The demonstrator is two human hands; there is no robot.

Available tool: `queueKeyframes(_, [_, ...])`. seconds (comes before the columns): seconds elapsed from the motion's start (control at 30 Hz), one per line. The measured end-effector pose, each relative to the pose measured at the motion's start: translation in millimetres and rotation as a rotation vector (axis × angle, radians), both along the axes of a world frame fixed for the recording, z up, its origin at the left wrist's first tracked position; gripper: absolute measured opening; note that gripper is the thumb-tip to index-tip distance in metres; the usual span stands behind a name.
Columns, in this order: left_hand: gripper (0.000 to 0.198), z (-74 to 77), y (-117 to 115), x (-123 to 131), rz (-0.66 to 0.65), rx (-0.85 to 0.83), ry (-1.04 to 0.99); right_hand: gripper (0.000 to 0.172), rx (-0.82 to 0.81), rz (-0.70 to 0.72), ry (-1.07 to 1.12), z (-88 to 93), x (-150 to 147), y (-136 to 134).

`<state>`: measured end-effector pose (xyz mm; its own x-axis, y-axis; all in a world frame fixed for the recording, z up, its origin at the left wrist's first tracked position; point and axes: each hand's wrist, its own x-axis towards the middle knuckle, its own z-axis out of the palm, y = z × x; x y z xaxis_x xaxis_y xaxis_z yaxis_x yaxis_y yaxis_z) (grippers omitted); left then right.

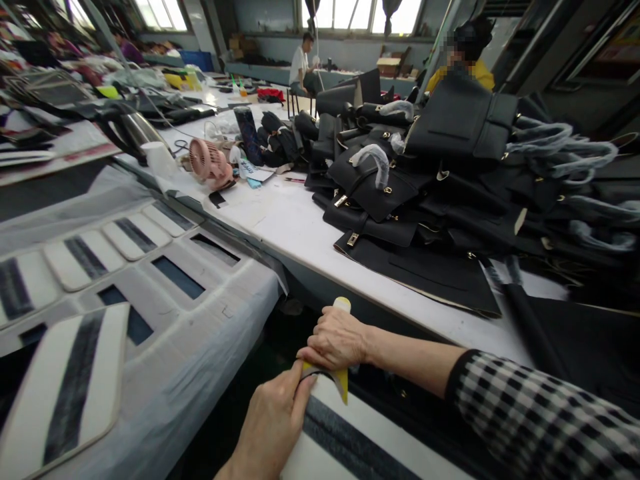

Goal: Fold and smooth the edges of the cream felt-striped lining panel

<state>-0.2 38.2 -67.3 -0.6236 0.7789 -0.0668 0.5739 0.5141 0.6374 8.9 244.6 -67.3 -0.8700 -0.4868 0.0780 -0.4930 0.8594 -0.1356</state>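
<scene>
My right hand is closed around a white-and-yellow piece whose exact kind I cannot make out. Its rounded pale end sticks out above the fist, and a pointed yellow part shows below. Thumb and fingers of my left hand pinch the far end of a white panel with a black stripe, right beside the right hand. A curved greyish edge shows between the two hands. The panel runs toward me at the bottom of the view, and its near part is cut off.
At left, a plastic-covered surface bears several striped white panels and has rectangular cut-outs. A white table ahead carries piled black bags, a pink fan and a kettle. Other people sit farther back.
</scene>
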Motion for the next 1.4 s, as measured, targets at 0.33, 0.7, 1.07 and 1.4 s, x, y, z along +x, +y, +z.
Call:
queueKeyframes(0.33, [0.03,4.1,3,-2,-0.04,-0.084,-0.058,0.058,0.017,-0.122,-0.096,9.6,20,-10])
queueKeyframes(0.7, [0.066,-0.9,19,-26,0.064,0.392,-1.292,0.06,0.043,-0.38,-0.184,21.3,56,-19])
queueKeyframes(1.07, [0.037,-7.1,29,-43,-0.157,0.226,-1.036,0.057,0.047,-0.466,-0.248,20.2,74,-15])
queueKeyframes(1.4, [0.048,-17.5,29,-43,-0.071,0.169,-1.061,0.045,-0.92,-1.034,-0.563,80.2,156,28])
